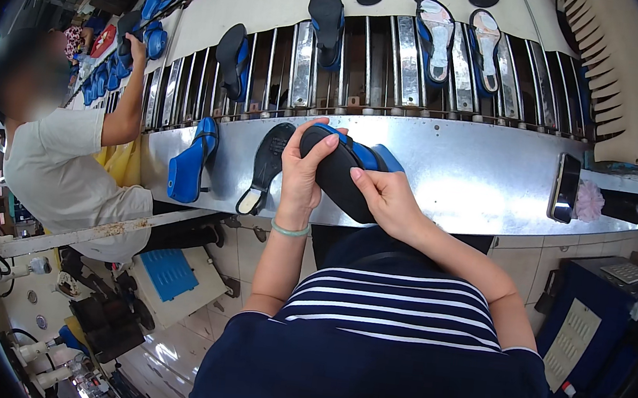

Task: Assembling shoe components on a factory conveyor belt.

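In front of my body, both hands hold a sandal on a blue shoe last, its black sole (337,176) turned up. My left hand (302,170) wraps around one end, thumb pressed on the sole. My right hand (392,205) grips the side, its thumb also on the sole; its other fingers are mostly hidden underneath. Left of my left hand, a loose black sole (267,159) with a cream heel patch lies on the metal ledge (484,181). Farther left on the ledge rests a blue last with black straps (195,161).
Beyond the ledge runs a roller conveyor (384,62) carrying lasted sandals (325,25) and pieces with pale undersides (485,45). A phone (565,187), pink scrunchie (589,201) and black bottle (625,206) sit at the right. A co-worker (80,143) handles a shoe at the left.
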The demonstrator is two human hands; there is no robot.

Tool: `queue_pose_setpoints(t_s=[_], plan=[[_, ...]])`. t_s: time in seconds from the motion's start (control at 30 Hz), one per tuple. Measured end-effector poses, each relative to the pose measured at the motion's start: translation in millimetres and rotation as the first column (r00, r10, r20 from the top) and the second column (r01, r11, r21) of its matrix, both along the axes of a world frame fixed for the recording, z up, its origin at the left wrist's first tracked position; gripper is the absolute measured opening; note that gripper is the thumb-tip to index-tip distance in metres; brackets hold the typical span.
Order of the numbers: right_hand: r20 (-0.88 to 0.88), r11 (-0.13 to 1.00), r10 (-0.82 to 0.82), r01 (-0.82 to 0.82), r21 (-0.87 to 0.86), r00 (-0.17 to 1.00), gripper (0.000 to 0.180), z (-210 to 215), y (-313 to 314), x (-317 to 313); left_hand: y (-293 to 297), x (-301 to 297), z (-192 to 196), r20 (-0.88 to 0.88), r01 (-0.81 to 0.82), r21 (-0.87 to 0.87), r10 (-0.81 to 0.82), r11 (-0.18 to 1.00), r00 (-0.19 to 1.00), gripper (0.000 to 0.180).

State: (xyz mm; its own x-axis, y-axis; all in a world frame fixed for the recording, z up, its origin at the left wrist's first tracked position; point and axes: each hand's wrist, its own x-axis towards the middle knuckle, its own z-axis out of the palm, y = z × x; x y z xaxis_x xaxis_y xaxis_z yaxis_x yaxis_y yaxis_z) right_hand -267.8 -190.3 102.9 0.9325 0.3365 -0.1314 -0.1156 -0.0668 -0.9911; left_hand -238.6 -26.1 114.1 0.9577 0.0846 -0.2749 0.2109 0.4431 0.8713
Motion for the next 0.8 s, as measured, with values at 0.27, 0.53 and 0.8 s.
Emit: queue_pose_setpoints(t_s=[0.27, 0.53, 0.8], plan=[[0.049, 1.0, -0.017, 0.016, 0.023, 0.999, 0.043, -10, -2, -6, -6, -6, 1, -0.04, -0.038, 0.062, 0.041, 0.997, 0.998, 0.038], [0.041, 0.999, 0.029, -0.031, 0.033, 0.999, 0.044, 7, -11, -8, -10, -8, 6, -0.017, -0.034, 0.005, 0.034, 0.999, 0.999, 0.038], [0.016, 0.999, 0.024, -0.025, 0.048, 1.0, 0.045, 5, -16, -5, -15, -5, 9, -0.029, -0.046, 0.018, 0.046, 0.999, 0.999, 0.04]])
